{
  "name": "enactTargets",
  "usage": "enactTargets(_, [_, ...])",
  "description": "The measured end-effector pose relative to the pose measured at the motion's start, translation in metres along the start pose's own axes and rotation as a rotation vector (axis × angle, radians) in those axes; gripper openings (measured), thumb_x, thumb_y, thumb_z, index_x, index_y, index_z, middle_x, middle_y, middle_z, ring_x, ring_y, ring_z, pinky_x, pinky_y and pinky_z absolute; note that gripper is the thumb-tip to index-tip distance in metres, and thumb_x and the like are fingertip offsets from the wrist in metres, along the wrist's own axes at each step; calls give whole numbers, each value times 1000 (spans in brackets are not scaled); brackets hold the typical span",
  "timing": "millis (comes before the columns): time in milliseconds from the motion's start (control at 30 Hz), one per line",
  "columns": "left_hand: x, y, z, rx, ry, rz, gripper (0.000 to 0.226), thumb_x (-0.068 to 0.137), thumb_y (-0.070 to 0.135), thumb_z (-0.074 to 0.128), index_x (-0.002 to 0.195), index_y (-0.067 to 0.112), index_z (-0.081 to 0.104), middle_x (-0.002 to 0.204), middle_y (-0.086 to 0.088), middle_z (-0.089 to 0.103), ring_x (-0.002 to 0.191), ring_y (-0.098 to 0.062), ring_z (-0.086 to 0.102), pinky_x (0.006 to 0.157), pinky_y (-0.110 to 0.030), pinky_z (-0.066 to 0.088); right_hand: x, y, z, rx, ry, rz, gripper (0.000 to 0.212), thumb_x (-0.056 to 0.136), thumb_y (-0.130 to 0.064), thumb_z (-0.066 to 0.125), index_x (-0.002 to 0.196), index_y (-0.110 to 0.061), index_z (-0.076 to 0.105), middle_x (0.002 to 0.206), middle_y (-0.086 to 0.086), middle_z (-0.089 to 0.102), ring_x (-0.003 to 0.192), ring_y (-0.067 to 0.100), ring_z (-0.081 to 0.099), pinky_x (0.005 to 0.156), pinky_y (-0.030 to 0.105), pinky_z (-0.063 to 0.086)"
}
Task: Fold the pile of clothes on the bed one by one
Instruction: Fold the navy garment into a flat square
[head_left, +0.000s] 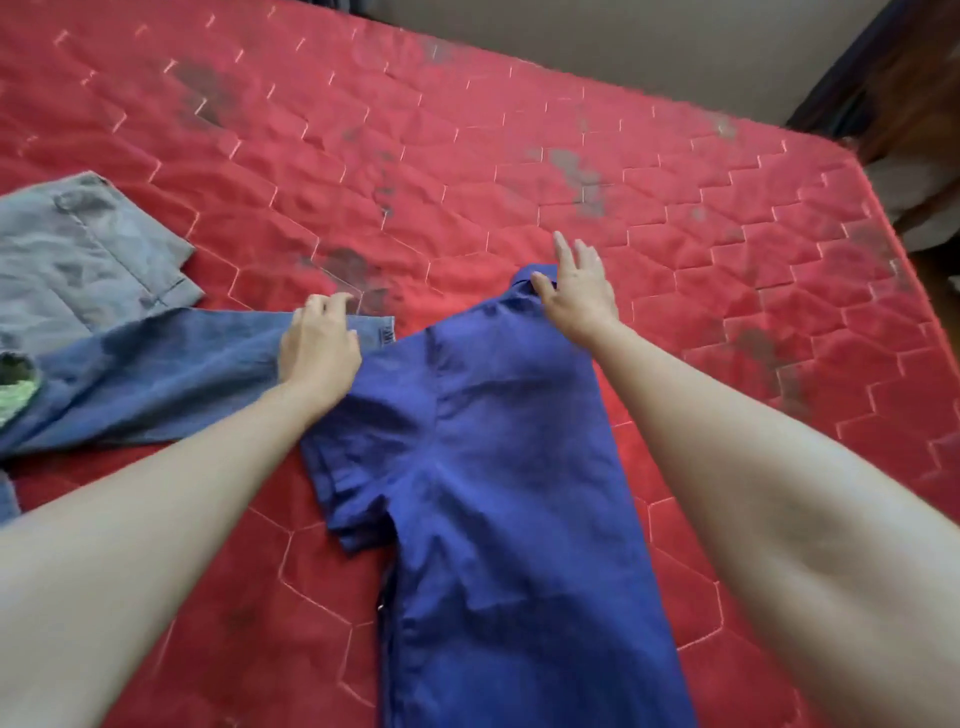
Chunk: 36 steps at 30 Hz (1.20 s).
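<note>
Hands: left hand (319, 345) & right hand (576, 293) on 1 blue shirt (493, 467); 2 other garments.

Two hands are showing: the left hand (320, 340) and the right hand (574, 291). Three spread garments are lying on one red mattress (467, 156): one blue shirt (493, 467), one denim piece (156, 374) and one grey piece (78, 260). One small green item (13, 387) is peeking in at the left edge.
</note>
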<state>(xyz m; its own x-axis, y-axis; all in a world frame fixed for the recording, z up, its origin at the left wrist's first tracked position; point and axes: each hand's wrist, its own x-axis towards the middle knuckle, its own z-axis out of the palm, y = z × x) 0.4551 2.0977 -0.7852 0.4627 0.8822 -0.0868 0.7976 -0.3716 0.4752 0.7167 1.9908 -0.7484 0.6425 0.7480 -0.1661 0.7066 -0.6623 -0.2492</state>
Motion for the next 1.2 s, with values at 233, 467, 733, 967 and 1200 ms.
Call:
enactTargets(233, [-127, 24, 41, 184, 23, 334, 51, 91, 24, 58, 138, 7, 49, 149, -16, 39, 142, -31, 31, 114, -54, 20, -117, 13, 76, -47, 16, -175, 55, 104, -38, 34, 154, -19, 20, 161, 14, 7, 149, 27, 0, 120, 45, 6])
enactTargets(467, [-257, 21, 86, 348, -82, 329, 55, 87, 31, 61, 138, 12, 51, 152, -18, 34, 142, -34, 30, 110, -62, 24, -254, 50, 109, -97, 97, -275, 51, 101, -36, 39, 148, -17, 38, 156, 19, 24, 147, 34, 17, 118, 53, 13])
enactTargets(733, [-354, -13, 98, 282, -85, 149, 54, 97, 30, 39, 148, 11, 35, 157, -16, 24, 144, -36, 25, 111, -59, 22, -402, 123, 134, -231, 22, -101, 52, 101, -37, 38, 150, -19, 32, 157, 20, 20, 146, 36, 18, 113, 59, 20])
enactTargets(967, [-450, -8, 95, 231, -114, 8, 58, 95, 24, 56, 148, 13, 35, 156, -20, 23, 144, -36, 24, 112, -54, 23, -499, 148, 126, -102, 42, 14, 52, 95, -26, 59, 144, -12, 45, 149, 30, 31, 136, 46, 35, 104, 52, 39])
enactTargets(1200, [-526, 14, 80, 61, -68, -141, 50, 87, 12, 68, 134, 8, 54, 131, -19, 52, 114, -39, 50, 90, -50, 44, -558, 144, 109, 263, 39, 272, 55, 94, -16, 57, 146, -12, 39, 139, 20, 42, 121, 35, 44, 102, 35, 33])
